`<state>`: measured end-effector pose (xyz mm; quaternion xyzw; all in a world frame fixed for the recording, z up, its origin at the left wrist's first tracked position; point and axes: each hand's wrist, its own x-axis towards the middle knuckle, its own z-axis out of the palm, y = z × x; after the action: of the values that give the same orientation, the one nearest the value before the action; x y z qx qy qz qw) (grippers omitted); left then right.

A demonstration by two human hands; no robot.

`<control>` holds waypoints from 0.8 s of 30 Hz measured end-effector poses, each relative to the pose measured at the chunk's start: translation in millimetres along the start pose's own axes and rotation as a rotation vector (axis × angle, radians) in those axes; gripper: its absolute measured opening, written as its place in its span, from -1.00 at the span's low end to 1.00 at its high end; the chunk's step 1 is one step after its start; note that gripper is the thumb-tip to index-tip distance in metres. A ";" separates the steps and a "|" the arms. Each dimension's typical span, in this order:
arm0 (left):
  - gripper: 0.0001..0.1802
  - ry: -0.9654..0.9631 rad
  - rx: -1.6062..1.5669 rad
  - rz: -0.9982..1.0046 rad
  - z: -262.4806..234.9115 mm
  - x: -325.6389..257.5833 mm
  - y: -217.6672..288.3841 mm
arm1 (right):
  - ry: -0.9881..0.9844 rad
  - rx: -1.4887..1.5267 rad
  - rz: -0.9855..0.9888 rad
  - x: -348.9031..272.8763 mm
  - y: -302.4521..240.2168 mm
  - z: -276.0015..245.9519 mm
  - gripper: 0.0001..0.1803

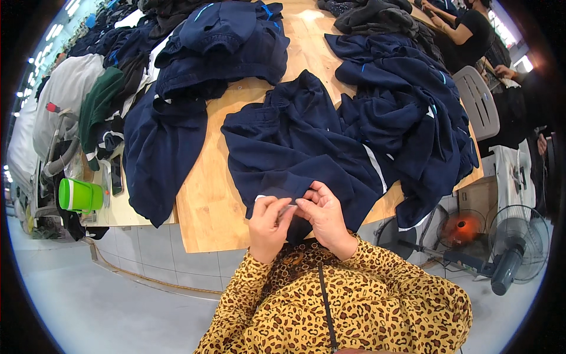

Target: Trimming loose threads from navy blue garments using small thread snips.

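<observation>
Far left, a bright green container is perched by the table's edge, and next to it a navy piece is left draped over the edge, with a chunky navy stack piled up behind. Then comes the wooden tabletop, pretty much buried in clothes toward the back. Right at its front edge, the left hand is held mostly closed, fingers curled and thumb brought up to the index finger, with a small greyish bit pinched at the tips; whether that's cloth or something else can't be told, it's too tiny. The main navy garment is spread in loose folds under and just beyond both hands. The right hand is kept half curled, thumb and index brought close together near the left fingertips, but what's gripped there, if anything, can't be made out. Further right, a rumpled navy pile with white strips is heaped up, and past that a grey chair and a fan can be spotted.
</observation>
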<state>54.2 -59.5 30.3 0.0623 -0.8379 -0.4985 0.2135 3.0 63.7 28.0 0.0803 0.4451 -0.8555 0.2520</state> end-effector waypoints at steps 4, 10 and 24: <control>-0.92 0.032 -0.165 -0.028 6.3 -1.6 -20.0 | -0.010 -0.026 -0.007 -0.2 4.0 -1.3 -0.60; -0.89 0.033 -1.113 -0.698 -12.4 0.0 -24.4 | 0.057 0.036 0.022 2.8 1.5 -4.8 -0.56; -0.88 -0.135 -0.690 -0.472 -10.7 -4.2 -16.8 | -0.187 -1.268 -0.709 15.1 -20.0 -16.3 -0.55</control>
<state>60.6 -75.2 19.0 0.1445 -0.5967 -0.7880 0.0466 -21.4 80.9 27.3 -0.3033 0.8307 -0.4667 -0.0052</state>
